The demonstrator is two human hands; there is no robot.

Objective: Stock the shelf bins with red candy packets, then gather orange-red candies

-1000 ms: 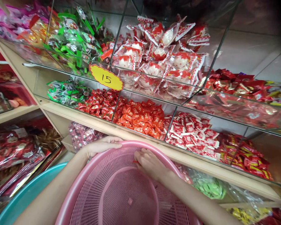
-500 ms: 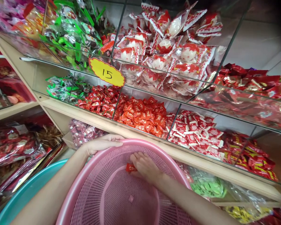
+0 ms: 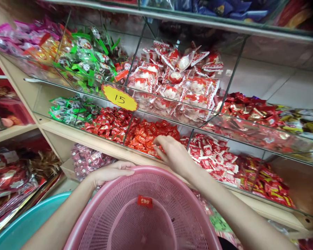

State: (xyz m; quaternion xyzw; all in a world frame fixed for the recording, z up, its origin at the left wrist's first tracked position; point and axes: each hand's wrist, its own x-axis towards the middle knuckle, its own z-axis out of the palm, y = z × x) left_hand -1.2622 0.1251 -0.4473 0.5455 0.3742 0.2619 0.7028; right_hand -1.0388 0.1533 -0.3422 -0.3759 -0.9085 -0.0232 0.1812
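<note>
My left hand [image 3: 112,172] grips the far-left rim of a pink plastic mesh basket [image 3: 77,227], which tilts towards the shelf. A single red wrapped candy [image 3: 145,201] lies inside, near the basket's inner ring. Beyond the far rim, my right hand [image 3: 173,152] hovers at a bin of orange-red wrapped candies [image 3: 143,135]. Its fingers are curved and apart, with nothing visible between them; some fingertips are hidden by the hand itself.
Clear dividers split the shelves into bins. White-and-red candies [image 3: 214,156] lie to the right, red-wrapped candies [image 3: 108,121] to the left. A yellow price tag [image 3: 120,98] marked 15 hangs above. A teal basin [image 3: 36,215] stands at lower left. A wooden shelf edge [image 3: 65,133] runs before the bins.
My right hand has let go of the red candy inside the basket and moved up and over the rim to the orange-red bin. My left hand keeps its hold on the rim.
</note>
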